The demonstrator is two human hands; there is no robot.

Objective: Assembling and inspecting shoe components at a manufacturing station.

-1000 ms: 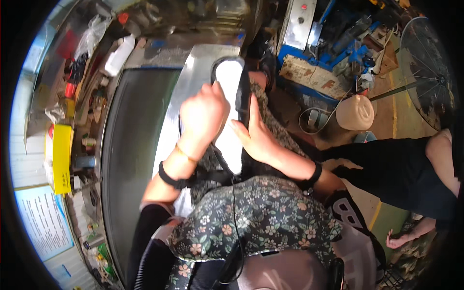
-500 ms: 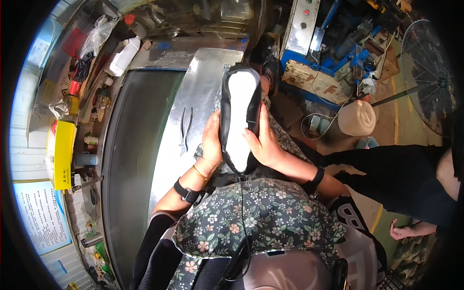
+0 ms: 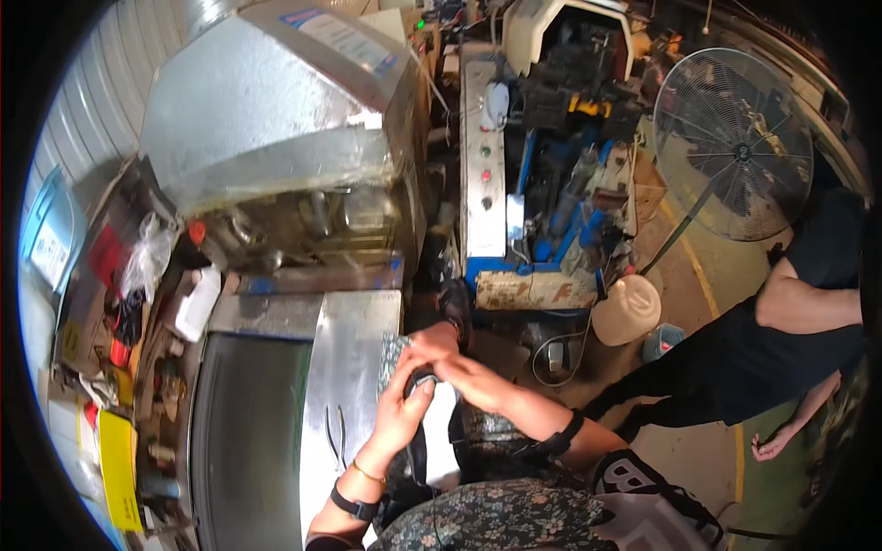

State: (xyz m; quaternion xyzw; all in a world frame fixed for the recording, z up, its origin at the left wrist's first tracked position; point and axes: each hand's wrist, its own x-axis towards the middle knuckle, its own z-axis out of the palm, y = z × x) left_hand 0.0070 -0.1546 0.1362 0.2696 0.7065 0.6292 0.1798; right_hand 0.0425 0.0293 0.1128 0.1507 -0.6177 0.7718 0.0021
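On my lap lies a black shoe (image 3: 441, 442), its white sole side facing up. My left hand (image 3: 401, 404) grips its far end, the thumb pressed on the edge of the white sole. My right hand (image 3: 459, 369) wraps over the same end from the right, and its fingers meet the left hand's. The fingers partly hide the shoe's far end. Left of the shoe, a pair of pincers (image 3: 334, 439) rests on the shiny metal tabletop (image 3: 354, 349).
A dark conveyor belt (image 3: 248, 432) runs at left, below a metal hood (image 3: 266, 110). Ahead stands a blue-and-white machine (image 3: 485, 174). A beige jug (image 3: 627, 310) and a large fan (image 3: 735, 142) are at right. Another person (image 3: 717, 367) in dark clothes is close on the right.
My view has tilted up, bringing the hood and machine into sight. Both hands have slid from the shoe's sides to its far end and closed around it.
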